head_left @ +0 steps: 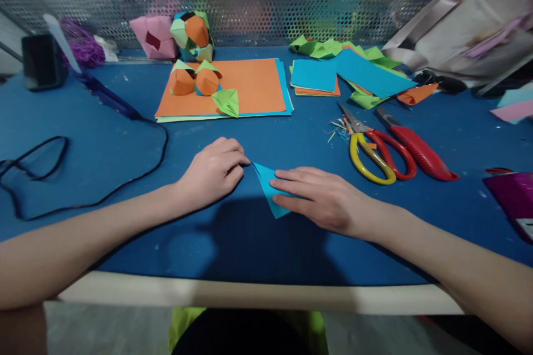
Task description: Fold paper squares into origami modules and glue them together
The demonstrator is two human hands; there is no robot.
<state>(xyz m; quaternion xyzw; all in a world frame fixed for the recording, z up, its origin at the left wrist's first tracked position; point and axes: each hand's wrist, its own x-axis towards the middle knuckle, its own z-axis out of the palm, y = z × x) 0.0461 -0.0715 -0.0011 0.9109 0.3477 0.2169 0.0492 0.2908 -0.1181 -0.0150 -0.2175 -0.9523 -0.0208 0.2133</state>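
Note:
A folded blue paper triangle (267,191) lies on the blue tabletop (258,255), in front of the body. My left hand (219,169) is beside its upper left corner, with the fingers curled together and the fingertips at that corner; whether they pinch it is too small to tell. Across the paper's right part rests my right hand (320,194), its fingers stretched out flat and slightly apart, pressing on the triangle and hiding its right side.
Orange sheets (254,83) with small folded pieces lie behind. Scissors (370,150) and a red cutter (422,150) are at the right, near blue squares (314,75). A black cord (137,177) with a blue tool (110,97) lies left.

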